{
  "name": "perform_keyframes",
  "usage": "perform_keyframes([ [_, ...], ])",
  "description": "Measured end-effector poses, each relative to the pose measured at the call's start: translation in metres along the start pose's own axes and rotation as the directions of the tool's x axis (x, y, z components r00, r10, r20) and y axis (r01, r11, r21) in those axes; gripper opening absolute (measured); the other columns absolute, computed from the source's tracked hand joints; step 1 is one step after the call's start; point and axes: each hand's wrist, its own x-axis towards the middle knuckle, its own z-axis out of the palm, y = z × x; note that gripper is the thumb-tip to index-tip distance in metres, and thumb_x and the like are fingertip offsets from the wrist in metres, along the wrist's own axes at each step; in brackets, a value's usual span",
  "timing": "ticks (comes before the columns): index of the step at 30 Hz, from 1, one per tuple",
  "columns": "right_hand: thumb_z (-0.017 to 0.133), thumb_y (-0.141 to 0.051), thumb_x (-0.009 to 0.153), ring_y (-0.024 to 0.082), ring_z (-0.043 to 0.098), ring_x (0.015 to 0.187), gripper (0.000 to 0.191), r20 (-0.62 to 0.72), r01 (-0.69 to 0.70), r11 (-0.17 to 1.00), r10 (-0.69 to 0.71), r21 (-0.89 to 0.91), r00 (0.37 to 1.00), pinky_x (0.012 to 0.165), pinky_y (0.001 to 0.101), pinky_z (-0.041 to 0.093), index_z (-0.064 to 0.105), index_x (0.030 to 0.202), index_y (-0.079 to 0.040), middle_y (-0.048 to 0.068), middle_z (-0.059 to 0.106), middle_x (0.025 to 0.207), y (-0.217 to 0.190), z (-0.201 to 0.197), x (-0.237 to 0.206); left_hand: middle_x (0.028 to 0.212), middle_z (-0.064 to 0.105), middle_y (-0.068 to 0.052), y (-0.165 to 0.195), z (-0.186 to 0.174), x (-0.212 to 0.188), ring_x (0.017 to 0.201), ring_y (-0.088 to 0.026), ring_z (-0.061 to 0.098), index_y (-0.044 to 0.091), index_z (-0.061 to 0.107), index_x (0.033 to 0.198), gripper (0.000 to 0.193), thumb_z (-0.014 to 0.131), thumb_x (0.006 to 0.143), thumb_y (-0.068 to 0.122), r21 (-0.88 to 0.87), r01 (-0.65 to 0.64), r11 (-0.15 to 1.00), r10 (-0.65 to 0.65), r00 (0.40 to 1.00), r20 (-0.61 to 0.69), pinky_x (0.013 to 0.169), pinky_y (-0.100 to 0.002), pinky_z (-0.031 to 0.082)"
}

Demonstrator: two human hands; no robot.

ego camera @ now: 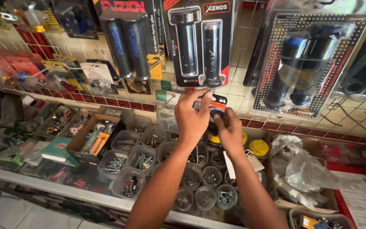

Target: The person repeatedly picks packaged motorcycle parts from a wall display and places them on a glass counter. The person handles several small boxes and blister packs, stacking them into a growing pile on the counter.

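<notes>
While the tiled wall (238,91) hangs full of grip packs, both hands meet just below the black twin-grip pack (200,42). The left hand (191,118) and right hand (229,129) pinch a small orange-and-black carded packet (217,105), held upright between them, the left hand higher.

Grip packs (200,42) on wall above — screw cups (142,159) below, cardboard box (90,138) left

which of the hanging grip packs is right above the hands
The middle grip pack, black and red with one chrome-topped grip; its bottom edge hangs just above the left hand and right hand. The others hang off to either side.
</notes>
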Motion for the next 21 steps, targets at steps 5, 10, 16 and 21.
perform_keyframes([
  [5,0.062,-0.002,0.099,0.008,0.061,0.09,0.02,0.039,-0.036,0.999,0.036,0.004,0.999,0.08,0.0229,0.048,0.063,0.118,0.003,0.005,0.07,0.098,-0.053,-0.005,-0.015,0.097,0.072,-0.009,0.001,0.001,0.0,0.093,-0.031,0.063,0.005,0.076,0.09,0.009,0.079,0.085,0.011,0.133,-0.099,0.986,0.109,0.992,-0.068,0.087,-0.041,0.047],
  [10,0.06,-0.003,0.1,0.008,0.063,0.096,0.024,0.113,-0.119,0.974,0.099,0.19,0.989,0.085,0.0231,0.049,0.063,0.123,0.004,0.006,0.072,0.108,-0.085,-0.003,-0.024,0.098,0.067,-0.008,-0.002,0.002,0.0,0.095,-0.028,0.067,0.005,0.076,0.089,0.012,0.081,0.081,0.012,0.058,-0.027,0.998,0.032,0.996,-0.081,0.088,-0.039,0.051],
  [16,0.06,-0.004,0.101,0.011,0.065,0.094,0.026,0.131,-0.197,0.916,0.161,0.35,0.978,0.082,0.0259,0.052,0.062,0.125,0.005,0.008,0.071,0.108,-0.1,-0.002,-0.026,0.103,0.067,-0.007,0.012,-0.014,-0.004,0.098,-0.026,0.068,0.009,0.08,0.101,0.016,0.076,0.085,0.012,0.068,-0.1,0.993,0.097,0.994,0.042,0.086,-0.038,0.054],
  [21,0.058,-0.006,0.101,0.012,0.068,0.099,0.028,0.177,-0.265,0.854,0.206,0.449,0.963,0.087,0.0275,0.054,0.06,0.127,0.004,0.009,0.071,0.112,-0.104,-0.003,-0.022,0.111,0.065,-0.007,0.027,-0.039,0.004,0.101,-0.028,0.063,0.009,0.081,0.106,0.019,0.073,0.095,0.023,0.288,-0.354,0.89,0.276,0.92,0.28,0.086,-0.043,0.051],
])
